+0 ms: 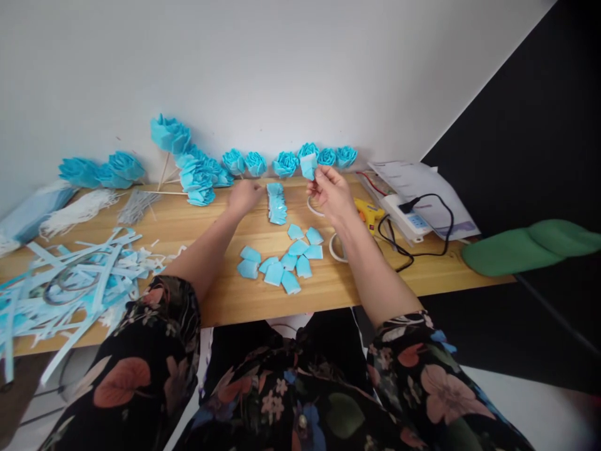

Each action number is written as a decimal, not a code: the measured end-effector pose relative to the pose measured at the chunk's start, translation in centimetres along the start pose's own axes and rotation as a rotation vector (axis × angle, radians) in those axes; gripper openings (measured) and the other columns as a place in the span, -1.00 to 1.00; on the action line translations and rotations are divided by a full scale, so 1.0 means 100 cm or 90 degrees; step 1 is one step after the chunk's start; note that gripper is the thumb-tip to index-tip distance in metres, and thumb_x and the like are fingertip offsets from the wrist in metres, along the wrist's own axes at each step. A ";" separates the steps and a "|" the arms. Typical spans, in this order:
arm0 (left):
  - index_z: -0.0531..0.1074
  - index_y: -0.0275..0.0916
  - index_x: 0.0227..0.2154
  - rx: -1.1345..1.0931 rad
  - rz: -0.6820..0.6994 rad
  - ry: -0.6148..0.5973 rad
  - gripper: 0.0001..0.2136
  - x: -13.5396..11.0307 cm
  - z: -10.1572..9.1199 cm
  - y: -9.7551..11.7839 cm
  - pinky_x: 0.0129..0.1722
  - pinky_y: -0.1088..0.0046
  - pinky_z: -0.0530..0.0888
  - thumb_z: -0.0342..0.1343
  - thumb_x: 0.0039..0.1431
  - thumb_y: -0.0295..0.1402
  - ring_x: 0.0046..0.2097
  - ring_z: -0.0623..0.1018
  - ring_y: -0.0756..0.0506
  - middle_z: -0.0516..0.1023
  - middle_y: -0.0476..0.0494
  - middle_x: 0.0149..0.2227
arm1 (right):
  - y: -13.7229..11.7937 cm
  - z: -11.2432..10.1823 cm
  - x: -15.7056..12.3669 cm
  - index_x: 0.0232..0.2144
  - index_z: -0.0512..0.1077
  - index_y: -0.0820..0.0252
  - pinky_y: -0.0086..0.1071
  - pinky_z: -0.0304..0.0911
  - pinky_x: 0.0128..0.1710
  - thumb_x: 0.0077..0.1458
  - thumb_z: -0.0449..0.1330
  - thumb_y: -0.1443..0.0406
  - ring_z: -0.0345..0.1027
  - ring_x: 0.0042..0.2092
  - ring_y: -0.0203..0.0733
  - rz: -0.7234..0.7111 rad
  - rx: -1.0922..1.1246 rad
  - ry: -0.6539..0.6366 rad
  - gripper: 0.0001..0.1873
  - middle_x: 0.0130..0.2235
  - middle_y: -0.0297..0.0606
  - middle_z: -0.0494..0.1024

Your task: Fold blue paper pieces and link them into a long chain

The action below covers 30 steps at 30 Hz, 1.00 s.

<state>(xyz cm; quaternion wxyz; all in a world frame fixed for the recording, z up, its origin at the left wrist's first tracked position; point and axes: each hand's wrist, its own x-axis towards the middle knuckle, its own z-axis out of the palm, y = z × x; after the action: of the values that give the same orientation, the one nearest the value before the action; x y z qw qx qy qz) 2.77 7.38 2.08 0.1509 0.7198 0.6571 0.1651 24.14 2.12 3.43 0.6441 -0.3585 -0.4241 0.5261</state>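
Our right hand (pixel 332 191) pinches a blue petal (pixel 308 165) between thumb and fingertips, holding it up in front of the row of roses (pixel 285 165), a whitish band along its upper edge. Our left hand (pixel 245 197) has its fingers curled beside the left edge of a petal strip (pixel 277 210) (whether it grips anything, we cannot tell). That strip lies between our two hands on the wooden desk (pixel 328 294), its surface shiny and its right edge uneven.

Nearer to us, loose petals (pixel 273 274) lie scattered, several overlapping. By our right forearm we see two tape rolls (pixel 337 248), partly hidden by hand and arm. Farther right come a yellow glue gun (pixel 370 213), a white power strip (pixel 407 219) with a black plug (pixel 408 205) in it, some papers (pixel 422 185) and a green object (pixel 526 247) at the desk's end.

On our left, a tangle of blue and white scraps (pixel 101 285) spreads to the front edge and hangs over it. Behind it we have a grey bundle of wires (pixel 136 207), white strands (pixel 77 211) and a pale blue stack (pixel 37 213). More blue flowers (pixel 197 178) stand or lean near the wall (pixel 282 75), one raised on a stick.
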 end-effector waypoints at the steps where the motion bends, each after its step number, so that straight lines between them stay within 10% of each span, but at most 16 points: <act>1: 0.60 -0.27 -0.37 0.003 -0.014 -0.003 -0.73 0.003 0.001 0.002 -0.33 0.40 0.26 0.04 0.28 -0.26 -0.27 0.52 -0.17 0.65 -0.25 -0.28 | -0.001 0.001 -0.001 -0.34 0.45 0.10 -0.59 0.36 -0.42 -0.04 0.49 0.09 0.40 -0.42 -0.50 0.002 0.015 0.001 -0.64 -0.42 -0.53 0.49; 21: 0.63 -0.29 -0.21 -0.020 -0.001 0.053 -0.72 0.016 0.019 0.003 -0.21 0.37 0.38 0.01 0.23 -0.36 -0.15 0.59 -0.23 0.68 -0.32 -0.15 | 0.003 0.007 -0.004 -0.34 0.44 0.11 -0.59 0.36 -0.42 0.10 0.41 0.23 0.39 -0.45 -0.49 0.095 0.079 0.002 -0.79 -0.46 -0.53 0.50; 30: 0.62 -0.29 -0.41 0.028 0.034 -0.071 -0.61 -0.008 -0.004 -0.012 -0.45 0.40 0.19 0.02 0.28 -0.12 -0.42 0.47 -0.11 0.61 -0.19 -0.42 | 0.002 0.007 -0.005 -0.30 0.44 0.10 -0.58 0.36 -0.39 0.19 0.35 0.24 0.39 -0.44 -0.48 0.110 0.058 -0.008 -0.86 -0.44 -0.52 0.50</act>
<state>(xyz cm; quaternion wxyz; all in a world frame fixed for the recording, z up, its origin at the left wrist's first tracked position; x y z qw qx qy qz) 1.46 6.65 1.88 0.1667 0.7481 0.6321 0.1142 23.32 1.65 3.40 0.6092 -0.3608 -0.3715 0.6007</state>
